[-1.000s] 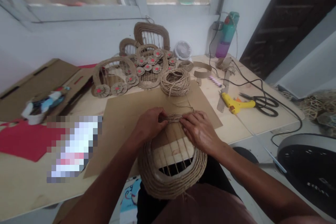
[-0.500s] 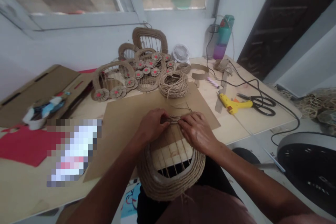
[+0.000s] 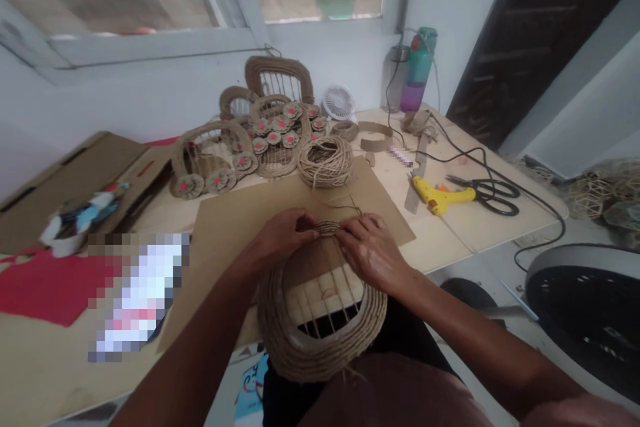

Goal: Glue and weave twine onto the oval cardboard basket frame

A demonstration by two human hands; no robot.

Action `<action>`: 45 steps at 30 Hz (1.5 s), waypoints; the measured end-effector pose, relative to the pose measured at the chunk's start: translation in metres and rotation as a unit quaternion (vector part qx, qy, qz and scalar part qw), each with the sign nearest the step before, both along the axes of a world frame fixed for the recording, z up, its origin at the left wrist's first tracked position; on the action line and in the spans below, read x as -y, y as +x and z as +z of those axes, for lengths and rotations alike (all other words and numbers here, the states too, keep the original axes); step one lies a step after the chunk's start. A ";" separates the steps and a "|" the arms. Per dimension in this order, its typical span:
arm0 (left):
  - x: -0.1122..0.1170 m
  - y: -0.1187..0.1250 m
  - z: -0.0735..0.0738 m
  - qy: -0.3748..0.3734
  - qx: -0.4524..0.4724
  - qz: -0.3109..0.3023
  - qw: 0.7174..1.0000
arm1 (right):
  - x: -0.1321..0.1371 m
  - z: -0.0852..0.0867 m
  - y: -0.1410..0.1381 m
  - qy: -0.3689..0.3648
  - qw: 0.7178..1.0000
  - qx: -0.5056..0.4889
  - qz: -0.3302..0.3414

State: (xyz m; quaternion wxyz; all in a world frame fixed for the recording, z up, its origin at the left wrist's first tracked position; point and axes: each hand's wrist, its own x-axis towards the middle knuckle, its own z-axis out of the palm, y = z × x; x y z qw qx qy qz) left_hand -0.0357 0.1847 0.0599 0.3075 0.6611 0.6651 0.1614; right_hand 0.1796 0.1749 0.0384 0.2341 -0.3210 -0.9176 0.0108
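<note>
An oval frame wrapped in twine (image 3: 320,357) leans from my lap against the table edge, with several strings stretched across its opening. My left hand (image 3: 293,230) is closed on the frame's far rim at its left side. My right hand (image 3: 370,247) grips the same rim a short way to the right, fingers pressed on the twine rows. Between the two hands a short stretch of coiled twine shows. Just beyond them sits a loose coil of twine (image 3: 326,163) on a brown cardboard sheet (image 3: 225,233); a thin strand lies between the coil and my right hand.
Several twine frames with paper flowers (image 3: 280,123) stand at the back beside a small white fan (image 3: 339,102). To the right lie a yellow glue gun (image 3: 443,197), black scissors (image 3: 493,193) and a ruler (image 3: 417,180) with a cable. Red sheet (image 3: 55,287) and folded cardboard (image 3: 75,173) are left.
The camera view has shifted slightly, so the scene sits a little further left. Both hands stay on the far rim with hardly any change.
</note>
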 end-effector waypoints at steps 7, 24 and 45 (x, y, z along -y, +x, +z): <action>-0.002 0.009 0.000 0.020 -0.103 0.018 0.994 | -0.001 0.000 0.001 -0.013 1.000 -0.015 -0.006; 0.005 0.007 0.004 0.017 -0.051 0.000 0.999 | -0.003 -0.001 0.002 -0.027 0.999 -0.015 -0.008; 0.001 0.012 -0.001 0.033 -0.083 0.000 0.996 | -0.001 -0.005 0.001 -0.032 0.999 -0.033 -0.014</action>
